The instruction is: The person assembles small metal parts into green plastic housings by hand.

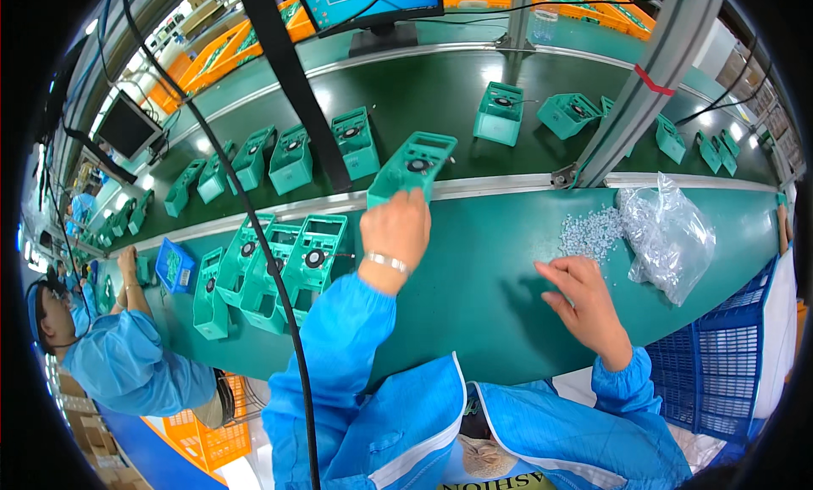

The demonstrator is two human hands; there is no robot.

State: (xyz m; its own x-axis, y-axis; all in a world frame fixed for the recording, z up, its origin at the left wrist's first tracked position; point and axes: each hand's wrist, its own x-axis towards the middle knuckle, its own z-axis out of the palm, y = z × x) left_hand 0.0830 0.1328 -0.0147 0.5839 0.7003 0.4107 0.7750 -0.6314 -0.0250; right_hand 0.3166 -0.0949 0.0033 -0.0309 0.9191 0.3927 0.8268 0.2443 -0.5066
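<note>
My left hand (396,236) is closed on the near end of a green plastic housing (428,155) with a small round black fan in it. The housing is tilted at the near edge of the dark green conveyor belt. To the right, my right hand (584,305) hovers over the bench with its thumb and fingers apart and nothing visible in it. Just beyond those fingers lies a loose pile of small pale grey parts (589,234), touching a clear plastic bag (673,244). Several similar green housings (315,254) stand grouped on the bench left of my left arm.
More green housings (500,109) sit along the conveyor belt (423,83). A metal post (644,92) and a black upright (296,83) stand ahead. A black cable (284,295) hangs across the left. A co-worker (135,354) sits left, near a blue bin (175,268); blue crates (720,354) stand right.
</note>
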